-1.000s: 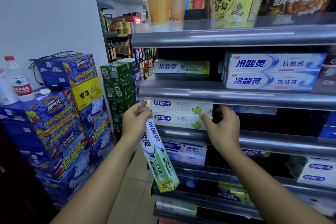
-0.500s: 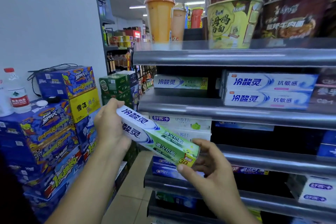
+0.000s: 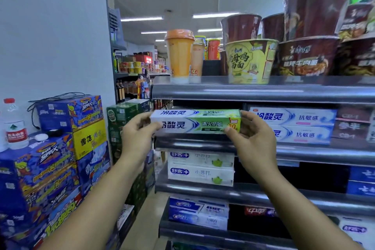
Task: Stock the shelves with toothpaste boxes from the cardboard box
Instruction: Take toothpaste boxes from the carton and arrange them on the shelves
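Grey metal shelving point(image 3: 304, 156) lines a shop aisle. Left hand point(image 3: 138, 134) and right hand point(image 3: 251, 134) each pinch one end of a long, glossy green-and-white toothpaste box point(image 3: 194, 126), fingers curled narrowly round it. It is held level at a shelf's front lip. Two blue-white cartons point(image 3: 294, 126) sit stacked just beside it, with round noodle tubs point(image 3: 251, 61) above.

The toothpaste box point(image 3: 195, 126) at the front edge of the grey shelf point(image 3: 304, 154) runs from white with blue lettering into green, with a yellow badge bearing red numerals at its right end. The stacked boxes point(image 3: 294, 126) beside it are white with blue swirls. On the shelf above, a cup point(image 3: 179, 55) is orange, a noodle bowl point(image 3: 250, 61) yellow-green. The cartons point(image 3: 69, 113) are blue with orange graphics.
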`<state>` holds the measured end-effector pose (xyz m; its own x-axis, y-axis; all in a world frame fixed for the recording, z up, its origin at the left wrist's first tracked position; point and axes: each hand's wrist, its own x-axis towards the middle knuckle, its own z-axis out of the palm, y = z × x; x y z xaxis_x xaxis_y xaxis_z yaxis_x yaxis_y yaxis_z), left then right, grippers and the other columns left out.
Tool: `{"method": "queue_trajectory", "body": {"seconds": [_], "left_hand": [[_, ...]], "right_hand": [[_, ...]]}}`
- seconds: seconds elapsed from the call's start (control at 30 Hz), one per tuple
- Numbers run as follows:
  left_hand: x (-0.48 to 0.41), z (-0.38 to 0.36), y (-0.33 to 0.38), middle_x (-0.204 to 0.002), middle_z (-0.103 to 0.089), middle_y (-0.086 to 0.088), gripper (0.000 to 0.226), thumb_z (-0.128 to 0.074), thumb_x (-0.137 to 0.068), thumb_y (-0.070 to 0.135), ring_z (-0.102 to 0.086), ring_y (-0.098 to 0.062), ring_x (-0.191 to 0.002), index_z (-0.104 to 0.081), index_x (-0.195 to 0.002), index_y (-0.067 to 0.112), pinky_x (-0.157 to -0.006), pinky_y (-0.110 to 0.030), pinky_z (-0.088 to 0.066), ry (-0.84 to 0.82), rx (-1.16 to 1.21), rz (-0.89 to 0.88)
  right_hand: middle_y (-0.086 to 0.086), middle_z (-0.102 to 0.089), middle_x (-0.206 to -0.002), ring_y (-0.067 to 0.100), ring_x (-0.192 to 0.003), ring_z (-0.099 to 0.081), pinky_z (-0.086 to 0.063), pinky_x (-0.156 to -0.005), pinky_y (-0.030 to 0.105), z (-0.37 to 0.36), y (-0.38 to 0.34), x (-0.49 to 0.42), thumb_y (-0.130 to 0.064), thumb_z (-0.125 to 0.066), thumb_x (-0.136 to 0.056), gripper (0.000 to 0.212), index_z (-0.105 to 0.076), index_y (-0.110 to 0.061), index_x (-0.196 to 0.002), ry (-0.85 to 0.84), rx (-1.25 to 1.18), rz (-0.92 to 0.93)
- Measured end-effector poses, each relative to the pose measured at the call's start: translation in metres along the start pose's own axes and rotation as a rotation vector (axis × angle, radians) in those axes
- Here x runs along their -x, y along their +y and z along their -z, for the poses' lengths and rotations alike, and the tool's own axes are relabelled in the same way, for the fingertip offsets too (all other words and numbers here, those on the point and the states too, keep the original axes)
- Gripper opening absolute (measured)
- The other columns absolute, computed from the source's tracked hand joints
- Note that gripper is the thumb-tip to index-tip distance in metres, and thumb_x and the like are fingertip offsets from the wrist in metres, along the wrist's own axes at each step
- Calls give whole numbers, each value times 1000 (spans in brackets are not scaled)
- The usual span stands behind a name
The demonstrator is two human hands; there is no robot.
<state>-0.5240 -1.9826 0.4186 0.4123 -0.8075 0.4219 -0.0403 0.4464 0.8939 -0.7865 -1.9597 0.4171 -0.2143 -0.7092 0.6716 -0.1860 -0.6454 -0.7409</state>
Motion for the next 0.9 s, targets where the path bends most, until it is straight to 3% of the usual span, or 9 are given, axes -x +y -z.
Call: {"method": "queue_trajectory", "body": {"seconds": [0.07, 0.13, 0.2, 0.3, 0.43, 0.53, 0.67, 0.8, 0.9], "left_hand": [[-6, 0, -10, -114, -75, 2, 43, -83, -83, 19, -70, -17, -106, -73, -124, 26, -94, -36, -56, -12, -58, 0], [-12, -1, -17, -107, -77, 9, 45, -84, -83, 20, -73, -8, -97, -73, -126, 26, -91, -30, -57, -24, -75, -17], [-19, -4, -19, -102, -78, 11, 46, -84, -83, 21, -73, -3, -91, -72, -127, 27, -89, -27, -57, -32, -95, -50], [-29, -8, -18, -108, -74, 10, 51, -84, -83, 25, -70, -9, -97, -68, -131, 28, -92, -30, -53, -18, -171, -72], [-39, -16, -23, -108, -72, 8, 50, -84, -81, 27, -67, -12, -98, -70, -129, 26, -92, -34, -53, 7, -241, -19], [-42, -20, -28, -101, -69, 14, 48, -83, -81, 31, -65, -10, -94, -70, -126, 22, -88, -33, -48, -11, -312, 66], [-40, -22, -29, -100, -68, 12, 47, -82, -82, 32, -62, -9, -92, -70, -126, 21, -90, -34, -46, 5, -339, 72], [-27, -20, -20, -113, -69, 9, 47, -80, -85, 35, -63, -14, -103, -69, -128, 22, -93, -35, -47, -3, -278, 58], [2, -10, -20, -116, -65, 10, 28, -77, -88, 34, -58, -19, -117, -69, -114, 32, -101, -45, -49, 104, -316, -178]], "right_hand": [[-28, -69, -91, -10, -90, -66, -51, -70, 6, -1, 2, -3, -21, -82, -85, 43, -61, -39, -118, 26, 126, 23], [-28, -65, -82, 0, -83, -67, -47, -67, 10, -2, 5, -6, -27, -80, -87, 42, -63, -34, -125, 64, 275, 59], [-25, -60, -92, 9, -90, -63, -43, -74, 18, -7, 5, -9, -31, -77, -89, 41, -67, -22, -128, 90, 428, 94], [-7, -66, -109, 14, -96, -58, -43, -81, 27, -15, 3, -18, -35, -74, -93, 53, -59, -16, -140, 91, 543, 14], [-16, -52, -76, 13, -68, -51, -40, -58, 30, -25, 2, -27, -31, -69, -94, 34, -64, -17, -124, 68, 657, -148], [-7, -52, -73, 14, -63, -48, -39, -56, 31, -29, 3, -31, -31, -64, -93, 23, -64, -13, -109, 23, 732, -267], [-8, -52, -72, 18, -64, -50, -40, -59, 32, -29, 2, -30, -34, -63, -94, 28, -64, -14, -114, 2, 759, -296], [0, -62, -90, 28, -80, -55, -43, -66, 34, -26, -5, -18, -39, -60, -96, 47, -55, -15, -137, 23, 781, -235], [-7, -70, -113, 16, -86, -66, -42, -63, 29, -15, -7, 11, -45, -58, -97, 41, -51, -34, -135, 75, 788, -12]]}}
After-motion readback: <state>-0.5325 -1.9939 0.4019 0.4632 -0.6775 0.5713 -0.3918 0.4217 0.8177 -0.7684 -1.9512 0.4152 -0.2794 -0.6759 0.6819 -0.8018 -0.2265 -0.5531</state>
